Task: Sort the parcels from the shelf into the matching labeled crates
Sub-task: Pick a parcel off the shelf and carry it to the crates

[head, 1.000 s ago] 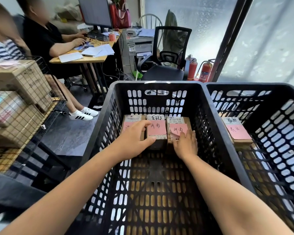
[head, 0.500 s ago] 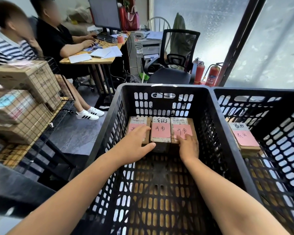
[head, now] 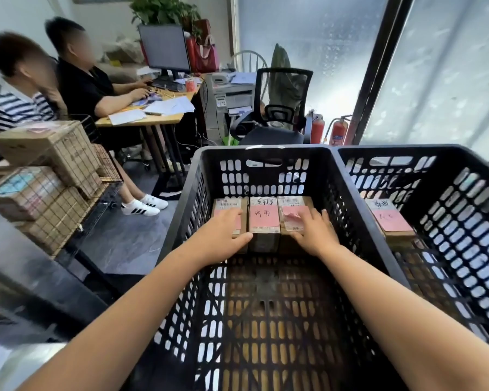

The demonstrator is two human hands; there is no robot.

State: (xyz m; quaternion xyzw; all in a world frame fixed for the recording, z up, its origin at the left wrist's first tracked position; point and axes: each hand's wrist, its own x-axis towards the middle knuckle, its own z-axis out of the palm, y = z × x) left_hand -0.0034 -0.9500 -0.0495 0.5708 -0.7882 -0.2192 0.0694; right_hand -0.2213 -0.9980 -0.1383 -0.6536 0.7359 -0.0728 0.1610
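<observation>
Brown cardboard parcels with pink labels, three in number, stand side by side and touching against the far wall of the black perforated plastic crate at frame centre. Listed as left parcel, middle parcel and right parcel.

Observed: the left hand lies flat on top of the left parcel, fingers straight and together, thumb out along the front edge toward the middle parcel. The right hand rests on the right parcel, fingers spread over its label. Neither hand curls round anything.

At frame right a second black crate adjoins, holding one more pink-labelled parcel by its left wall. At frame left a wire shelf carries stacked cardboard boxes. Upper left: two seated persons at a wooden table.
</observation>
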